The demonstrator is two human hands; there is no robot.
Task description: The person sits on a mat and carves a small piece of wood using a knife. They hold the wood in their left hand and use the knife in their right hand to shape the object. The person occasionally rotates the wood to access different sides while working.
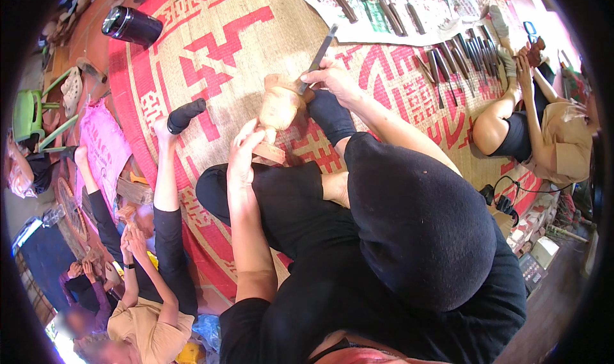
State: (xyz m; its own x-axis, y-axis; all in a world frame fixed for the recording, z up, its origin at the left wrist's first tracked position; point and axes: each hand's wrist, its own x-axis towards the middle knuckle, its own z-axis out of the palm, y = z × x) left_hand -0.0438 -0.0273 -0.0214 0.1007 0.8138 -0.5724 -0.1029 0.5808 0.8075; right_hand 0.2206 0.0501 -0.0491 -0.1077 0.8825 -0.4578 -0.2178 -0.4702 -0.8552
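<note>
A pale carved wooden piece (279, 110), rounded in the middle with a flat base, is held in front of my crossed legs. My left hand (243, 151) is closed round its lower end by the base. A flat, narrow grey metal tool (322, 47), perhaps a file, sits in my right hand (336, 81), with the fingers wrapped round it. Its lower end meets or passes just over the right side of the wood; I cannot tell which. My dark-socked foot (329, 116) is right beside the carving.
Wooden-handled carving tools (390, 12) lie in rows on a white printed sheet (358, 34) and the red-patterned mat (240, 18). A black cylinder (132, 27) lies at the far left. Co-workers sit at left (150, 325) and right (563, 134). A pink sack (102, 146) and green chair (29, 114) stand left.
</note>
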